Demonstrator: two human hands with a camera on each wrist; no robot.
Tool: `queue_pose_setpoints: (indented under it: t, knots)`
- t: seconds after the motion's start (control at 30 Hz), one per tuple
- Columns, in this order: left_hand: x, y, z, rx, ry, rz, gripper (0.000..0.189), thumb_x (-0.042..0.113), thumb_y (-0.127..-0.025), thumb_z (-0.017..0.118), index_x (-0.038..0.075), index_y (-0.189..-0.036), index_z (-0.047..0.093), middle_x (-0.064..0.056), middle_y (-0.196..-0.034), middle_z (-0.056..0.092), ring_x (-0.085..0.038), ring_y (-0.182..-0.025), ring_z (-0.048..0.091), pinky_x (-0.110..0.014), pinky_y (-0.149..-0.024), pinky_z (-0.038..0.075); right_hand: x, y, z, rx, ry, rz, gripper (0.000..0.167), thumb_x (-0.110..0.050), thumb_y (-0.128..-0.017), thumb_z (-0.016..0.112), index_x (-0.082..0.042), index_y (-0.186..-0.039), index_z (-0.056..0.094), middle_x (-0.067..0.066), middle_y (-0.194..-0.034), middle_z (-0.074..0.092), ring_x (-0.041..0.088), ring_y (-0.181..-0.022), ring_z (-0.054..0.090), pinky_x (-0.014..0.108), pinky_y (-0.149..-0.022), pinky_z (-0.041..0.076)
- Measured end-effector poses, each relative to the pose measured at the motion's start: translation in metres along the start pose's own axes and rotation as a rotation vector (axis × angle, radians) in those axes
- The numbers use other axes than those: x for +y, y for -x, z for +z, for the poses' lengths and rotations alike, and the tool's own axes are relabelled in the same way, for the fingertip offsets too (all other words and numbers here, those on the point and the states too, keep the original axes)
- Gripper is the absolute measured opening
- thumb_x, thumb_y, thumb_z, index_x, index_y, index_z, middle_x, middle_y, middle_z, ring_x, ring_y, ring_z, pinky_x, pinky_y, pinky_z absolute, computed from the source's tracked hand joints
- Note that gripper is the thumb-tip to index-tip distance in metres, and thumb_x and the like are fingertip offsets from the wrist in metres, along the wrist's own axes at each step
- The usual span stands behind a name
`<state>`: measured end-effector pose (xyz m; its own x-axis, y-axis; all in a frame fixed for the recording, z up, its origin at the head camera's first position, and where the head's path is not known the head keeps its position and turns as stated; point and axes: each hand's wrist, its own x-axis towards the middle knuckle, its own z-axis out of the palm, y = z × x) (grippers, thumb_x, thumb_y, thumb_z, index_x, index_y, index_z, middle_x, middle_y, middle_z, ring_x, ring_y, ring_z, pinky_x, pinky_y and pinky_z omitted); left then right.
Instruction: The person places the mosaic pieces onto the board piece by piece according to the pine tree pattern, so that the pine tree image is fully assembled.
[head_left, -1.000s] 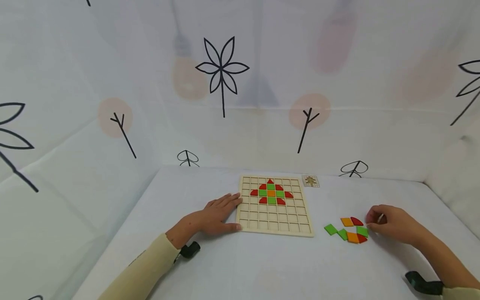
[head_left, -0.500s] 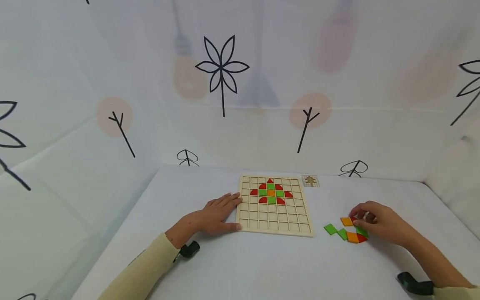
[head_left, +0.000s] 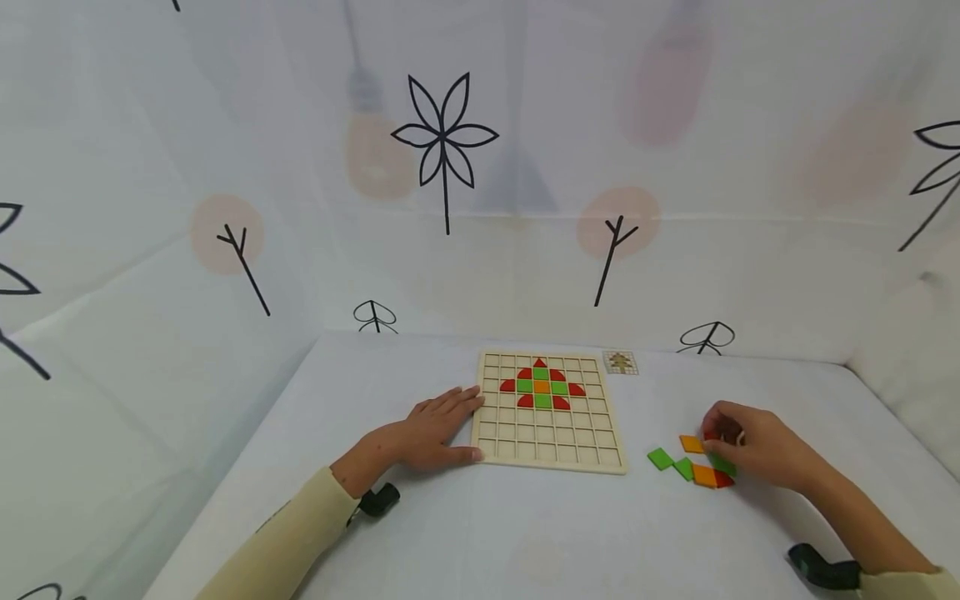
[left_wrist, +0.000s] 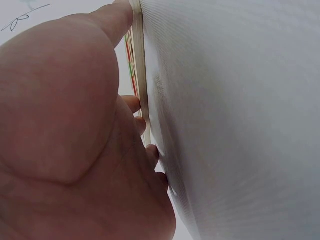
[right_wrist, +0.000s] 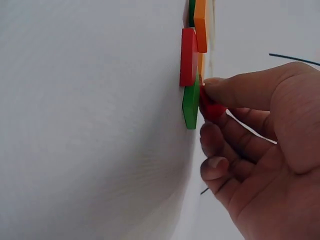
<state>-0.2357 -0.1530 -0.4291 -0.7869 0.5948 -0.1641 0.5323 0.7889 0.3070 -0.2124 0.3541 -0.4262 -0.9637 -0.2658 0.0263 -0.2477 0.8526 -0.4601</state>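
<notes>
A wooden grid board point(head_left: 551, 433) lies on the white table, with red, green and orange tiles set in its upper cells in a tree-like pattern. My left hand point(head_left: 435, 433) rests flat at the board's left edge, fingers straight and touching it. To the right of the board, my right hand point(head_left: 765, 442) pinches a red tile point(right_wrist: 214, 109) between thumb and fingers, beside the loose tiles. Around it lie a green tile point(right_wrist: 190, 105), another red tile point(right_wrist: 188, 57) and an orange tile point(head_left: 692, 444). In the head view the fingers largely hide the pinched tile.
Left of the right hand are two more green tiles point(head_left: 661, 458) and an orange tile point(head_left: 703, 476). A small picture card point(head_left: 621, 362) with a tree pattern lies by the board's upper right corner. Patterned white cloth point(head_left: 510, 275) hangs behind the table.
My right hand has moved left onto the loose tiles and taken the upper red tile between thumb and fingers. My left hand has stayed at the board's edge.
</notes>
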Motion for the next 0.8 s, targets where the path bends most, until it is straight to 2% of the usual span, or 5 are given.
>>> queue_pose_setpoints:
  t: [0.13, 0.27, 0.5, 0.8]
  knots:
    - [0.000, -0.001, 0.000, -0.002, 0.000, 0.004, 0.090, 0.066, -0.102, 0.057, 0.023, -0.171, 0.018, 0.004, -0.179, 0.011, -0.025, -0.165, 0.007, -0.058, -0.127, 0.022, -0.004, -0.002, 0.000, 0.070, 0.021, -0.020, 0.018, -0.010, -0.091, 0.083, -0.009, -0.102, 0.069, -0.003, -0.088, 0.063, 0.016, -0.082, 0.053, 0.023, -0.067, 0.048]
    - [0.000, -0.001, 0.000, -0.008, -0.003, -0.003, 0.090, 0.067, -0.102, 0.057, 0.023, -0.171, 0.018, 0.005, -0.179, 0.010, -0.025, -0.165, 0.006, -0.057, -0.128, 0.021, -0.015, -0.007, 0.001, 0.096, -0.018, -0.038, 0.016, -0.008, -0.092, 0.081, -0.008, -0.103, 0.070, -0.003, -0.091, 0.066, 0.016, -0.082, 0.056, 0.021, -0.067, 0.052]
    - [-0.002, -0.002, 0.001, -0.009, -0.009, -0.004, 0.091, 0.067, -0.102, 0.056, 0.024, -0.172, 0.018, 0.006, -0.179, 0.009, -0.024, -0.165, 0.006, -0.056, -0.128, 0.021, -0.046, -0.020, 0.010, 0.063, -0.134, -0.042, 0.014, -0.008, -0.095, 0.079, -0.008, -0.105, 0.070, -0.001, -0.096, 0.071, 0.018, -0.087, 0.063, 0.019, -0.075, 0.056]
    - [0.000, -0.001, 0.000, -0.012, -0.001, -0.002, 0.090, 0.067, -0.102, 0.056, 0.023, -0.171, 0.018, 0.004, -0.179, 0.010, -0.025, -0.165, 0.006, -0.056, -0.128, 0.021, -0.069, -0.037, 0.021, 0.037, -0.189, -0.104, 0.012, -0.009, -0.095, 0.079, -0.010, -0.103, 0.069, -0.001, -0.094, 0.069, 0.018, -0.086, 0.062, 0.021, -0.075, 0.056]
